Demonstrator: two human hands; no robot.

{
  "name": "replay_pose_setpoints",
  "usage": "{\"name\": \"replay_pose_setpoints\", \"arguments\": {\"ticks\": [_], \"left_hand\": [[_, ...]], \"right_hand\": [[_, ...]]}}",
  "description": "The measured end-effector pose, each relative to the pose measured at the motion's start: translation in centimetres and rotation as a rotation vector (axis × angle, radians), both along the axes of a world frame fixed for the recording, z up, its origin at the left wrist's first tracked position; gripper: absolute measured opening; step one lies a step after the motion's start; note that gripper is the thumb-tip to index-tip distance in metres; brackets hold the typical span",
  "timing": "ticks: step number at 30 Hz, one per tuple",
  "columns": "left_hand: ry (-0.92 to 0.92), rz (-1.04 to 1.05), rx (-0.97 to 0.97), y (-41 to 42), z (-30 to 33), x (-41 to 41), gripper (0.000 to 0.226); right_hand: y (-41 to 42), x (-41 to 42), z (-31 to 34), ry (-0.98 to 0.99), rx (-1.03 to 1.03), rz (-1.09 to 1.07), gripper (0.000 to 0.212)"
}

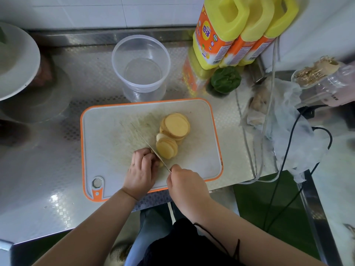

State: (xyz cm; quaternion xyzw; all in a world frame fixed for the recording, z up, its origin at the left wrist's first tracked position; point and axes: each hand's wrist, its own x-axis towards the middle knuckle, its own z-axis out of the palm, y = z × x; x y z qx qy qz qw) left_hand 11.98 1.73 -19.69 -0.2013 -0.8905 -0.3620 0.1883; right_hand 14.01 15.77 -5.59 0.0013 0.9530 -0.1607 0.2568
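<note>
Plainly, the right hand (185,182) grips the knife (147,142), blade running toward eleven o'clock; the left hand (142,167) pinches the potato stub (160,163) at its nine o'clock.

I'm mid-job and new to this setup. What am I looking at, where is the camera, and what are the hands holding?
No machine here: a person works bare-handed, and the single picture comes from a camera on their head, looking down. On the steel counter lies an orange-rimmed cutting board with round yellow slices. The right hand grips a knife; the left hand curls over the uncut piece, mostly hidden. Behind stand a clear tub, yellow bottles and a green pepper.
</note>
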Motion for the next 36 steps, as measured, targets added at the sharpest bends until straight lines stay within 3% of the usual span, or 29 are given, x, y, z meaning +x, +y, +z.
{"name": "replay_pose_setpoints", "arguments": {"ticks": [20, 27, 36], "left_hand": [[-0.037, -0.01, 0.015, -0.2, 0.2, -0.2, 0.01], [-0.019, -0.012, 0.025, -0.4, 0.6, -0.1, 0.005], [-0.027, 0.013, 0.032, -0.3, 0.0, -0.1, 0.011]], "right_hand": [[-1.0, -1.8, -4.7, -0.137, -0.009, -0.098, 0.016], [-0.1, -2.3, -4.7, -0.099, -0.057, -0.1, 0.028], [0.2, -0.4, -0.9, 0.084, -0.058, 0.004, 0.026]]}}
